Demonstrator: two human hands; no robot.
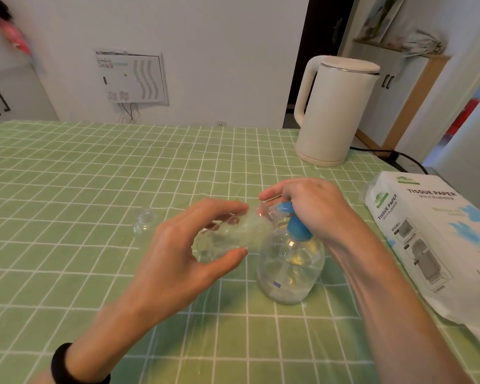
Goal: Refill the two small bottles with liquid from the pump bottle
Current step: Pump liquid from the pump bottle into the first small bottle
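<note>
A clear pump bottle (290,267) with a blue pump head (294,227) stands on the green checked tablecloth. My right hand (313,206) rests on top of the pump head, fingers curled over it. My left hand (183,245) grips a small clear bottle (230,236), tilted on its side with its mouth against the blue nozzle. A second small clear bottle (144,224) stands on the cloth to the left, apart from both hands.
A white electric kettle (333,112) stands at the back right with its black cord (399,156) trailing right. A tissue paper pack (432,245) lies along the right edge. The table (67,176) ends at a white wall behind.
</note>
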